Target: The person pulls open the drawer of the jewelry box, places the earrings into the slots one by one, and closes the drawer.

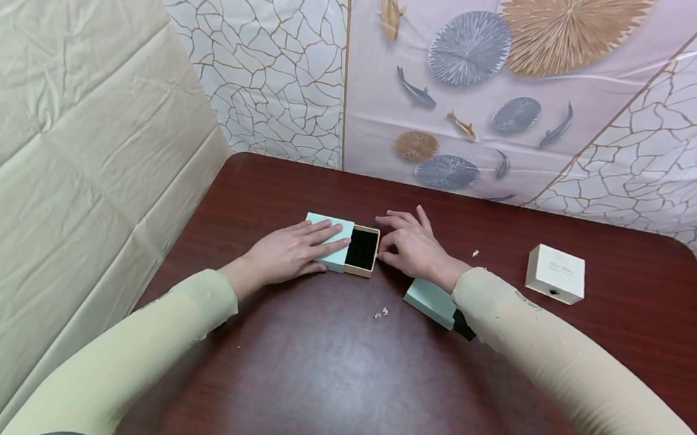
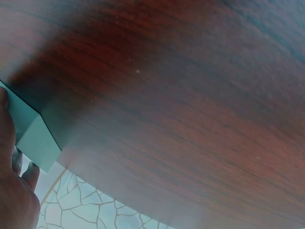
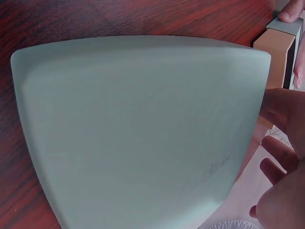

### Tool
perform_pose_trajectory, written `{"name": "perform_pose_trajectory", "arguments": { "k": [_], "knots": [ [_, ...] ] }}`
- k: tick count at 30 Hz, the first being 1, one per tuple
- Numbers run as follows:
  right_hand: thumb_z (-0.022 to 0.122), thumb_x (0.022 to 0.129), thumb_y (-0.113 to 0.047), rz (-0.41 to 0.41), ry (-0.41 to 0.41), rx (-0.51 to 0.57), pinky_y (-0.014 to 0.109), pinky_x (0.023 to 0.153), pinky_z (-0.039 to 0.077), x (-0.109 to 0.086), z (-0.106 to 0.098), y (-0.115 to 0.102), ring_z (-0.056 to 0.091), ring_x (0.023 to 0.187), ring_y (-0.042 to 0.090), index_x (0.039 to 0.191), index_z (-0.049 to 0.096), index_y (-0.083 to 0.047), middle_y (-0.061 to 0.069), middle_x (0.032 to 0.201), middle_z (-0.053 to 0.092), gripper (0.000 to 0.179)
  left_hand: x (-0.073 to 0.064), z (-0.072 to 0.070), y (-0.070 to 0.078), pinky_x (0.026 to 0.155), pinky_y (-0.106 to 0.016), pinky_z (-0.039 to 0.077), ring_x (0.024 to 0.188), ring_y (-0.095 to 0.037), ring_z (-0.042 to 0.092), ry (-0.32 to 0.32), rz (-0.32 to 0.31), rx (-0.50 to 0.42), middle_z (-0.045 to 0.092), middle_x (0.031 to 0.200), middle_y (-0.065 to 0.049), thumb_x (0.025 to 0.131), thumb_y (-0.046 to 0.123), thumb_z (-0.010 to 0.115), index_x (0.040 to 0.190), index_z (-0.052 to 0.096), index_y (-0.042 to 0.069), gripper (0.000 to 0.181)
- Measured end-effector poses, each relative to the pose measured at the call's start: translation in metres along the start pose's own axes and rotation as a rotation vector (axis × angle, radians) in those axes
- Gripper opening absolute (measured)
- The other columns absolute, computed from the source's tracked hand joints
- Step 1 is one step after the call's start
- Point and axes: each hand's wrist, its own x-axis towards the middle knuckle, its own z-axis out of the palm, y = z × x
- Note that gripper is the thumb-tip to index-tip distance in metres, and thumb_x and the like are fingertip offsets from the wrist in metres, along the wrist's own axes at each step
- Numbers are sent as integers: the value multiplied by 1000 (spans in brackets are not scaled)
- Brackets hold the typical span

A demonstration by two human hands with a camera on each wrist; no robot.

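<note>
A small light-blue drawer box (image 1: 337, 263) lies on the table with its tan, black-lined drawer (image 1: 358, 271) partly out to the right. Across its top rests my left hand (image 1: 287, 253), fingers straight and spread, thumb by the near edge. At the drawer's outer end, my right hand (image 1: 412, 247) pinches with thumb and index finger, the other fingers raised; the exact grip point is hard to see. In the left wrist view, the box's corner (image 2: 38, 143) shows beside the left fingers. The right wrist view shows the tan drawer end (image 3: 274, 45) by the right fingers.
Under my right wrist lies a pale green box (image 1: 432, 301) with a black piece (image 1: 463, 325) at its end; it fills much of the right wrist view. A white box (image 1: 556, 271) stands right. Small shiny pieces (image 1: 385, 311) lie nearer, another small piece (image 1: 475, 253) behind.
</note>
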Motion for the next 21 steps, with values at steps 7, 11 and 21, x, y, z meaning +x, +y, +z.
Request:
{"name": "perform_pose_trajectory", "arguments": {
  "k": [7,11,21],
  "knots": [
    [83,93,-19,12,17,-2,76,124,10,-2,-3,0,39,154,39,88,84,-17,17,154,59,5,0,0,-1,123,-49,40,154,-33,43,11,5,1,44,168,-14,109,41,63,165,45,19,63],
    [84,92,-21,18,23,-4,74,126,7,-5,-7,0,38,155,39,96,85,-16,16,156,57,6,-1,0,-1,123,-49,40,154,-33,43,12,9,1,44,167,-14,109,40,63,165,45,19,63],
    [85,92,-19,-17,76,-16,71,127,6,-21,-16,-5,38,154,40,104,85,-14,17,155,58,13,0,0,-1,123,-50,40,155,-33,42,17,10,-18,43,168,-14,109,39,62,165,45,18,62]
  ]
}}
